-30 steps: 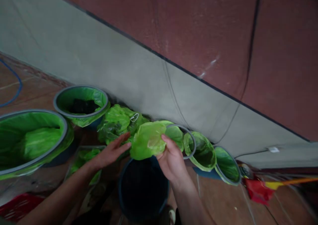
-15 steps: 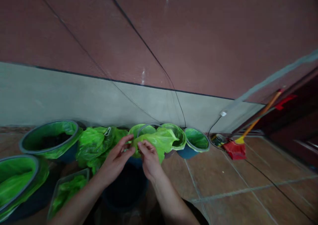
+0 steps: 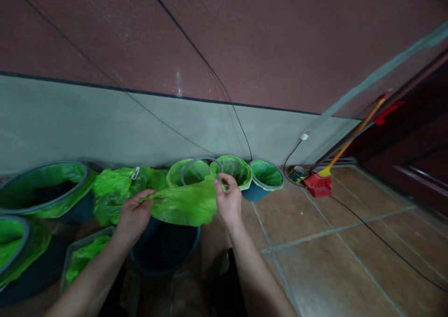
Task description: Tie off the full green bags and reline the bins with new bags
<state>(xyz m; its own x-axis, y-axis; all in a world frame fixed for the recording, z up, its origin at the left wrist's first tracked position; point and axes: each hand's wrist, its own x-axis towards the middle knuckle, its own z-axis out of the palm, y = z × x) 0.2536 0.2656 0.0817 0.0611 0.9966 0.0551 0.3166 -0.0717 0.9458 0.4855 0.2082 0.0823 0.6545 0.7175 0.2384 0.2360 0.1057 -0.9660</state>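
L hand [image 3: 132, 219]: fingers curled, left end of bag gripped.
R hand [image 3: 228, 200]: part-closed, bag's right edge pinched betw. thumb + fingertips.
Green plastic bag [image 3: 185, 204]: stretched betw. hands, long axis approx. left-right, w/ slight sag.
Dark blue bucket [image 3: 164, 274]: unlined, just below bag, nearer L hand.
Bag-lined buckets [image 3: 234, 170]: in row along wall base, ahead of hands.
Loose green bags [image 3: 112, 195]: heaped ahead of L hand.
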